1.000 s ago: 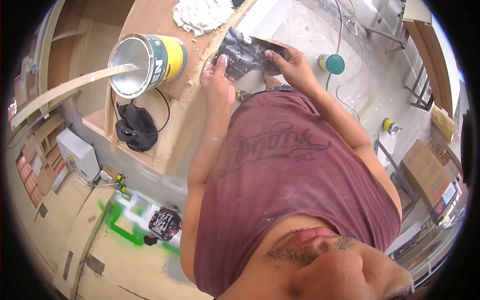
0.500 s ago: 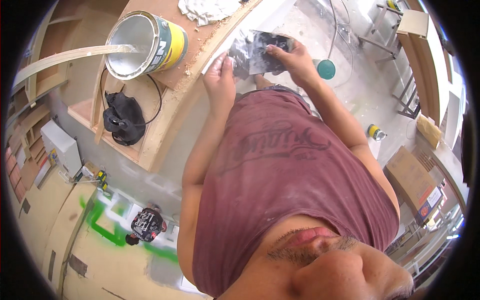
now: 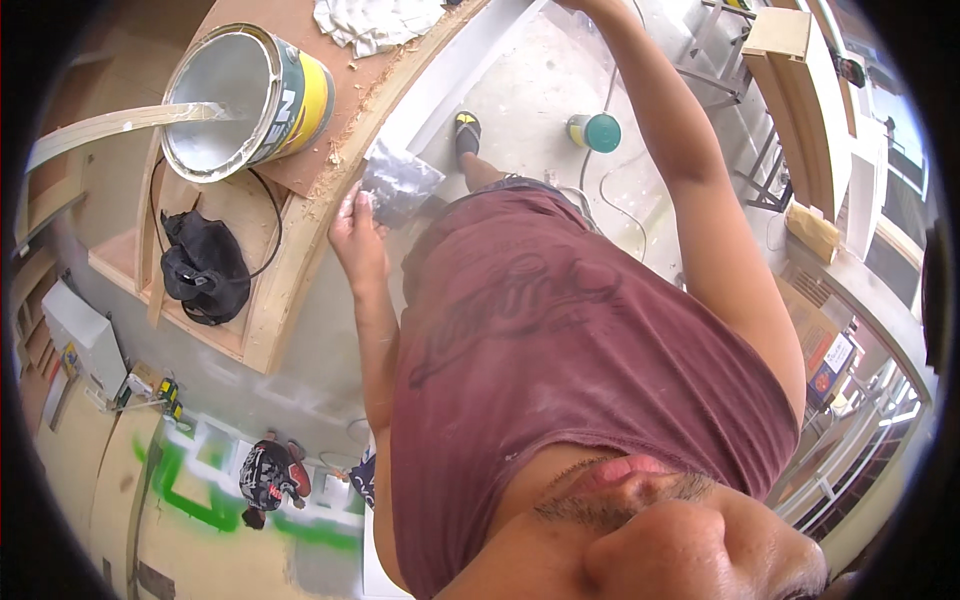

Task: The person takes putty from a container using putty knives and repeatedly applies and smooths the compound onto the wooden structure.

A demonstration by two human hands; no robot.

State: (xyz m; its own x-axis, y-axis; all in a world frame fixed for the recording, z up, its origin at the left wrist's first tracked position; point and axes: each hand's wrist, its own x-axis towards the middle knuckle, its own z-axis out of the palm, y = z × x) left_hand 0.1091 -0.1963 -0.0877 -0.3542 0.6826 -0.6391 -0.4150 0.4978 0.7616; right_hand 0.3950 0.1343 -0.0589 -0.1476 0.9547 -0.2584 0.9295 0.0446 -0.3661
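My left hand (image 3: pixel 358 238) grips a thin flat putty knife blade (image 3: pixel 402 184) by its edge, fingers closed. White filler is smeared across its silver face. It is held beside the curved wooden edge of a workbench (image 3: pixel 275 305). My right arm reaches far forward, and only part of my right hand (image 3: pixel 592 6) shows at the top border; its fingers, and anything in them, are cut off. On the bench to the left stands a paint can (image 3: pixel 305 105), yellow and dark green, with a pale wooden stick (image 3: pixel 120 130) resting in it.
A crumpled white cloth (image 3: pixel 375 22) and wood shavings lie on the bench. A black bag (image 3: pixel 205 270) with a cable is at left. On the floor stands a green-lidded can (image 3: pixel 600 132). A curved wooden piece (image 3: pixel 800 110) is at right. Another person (image 3: pixel 270 475) works at lower left.
My right hand has parted from the left and reached forward to the top edge, taking its dark putty knife out of sight. My left hand has moved left and slightly down with its blade.
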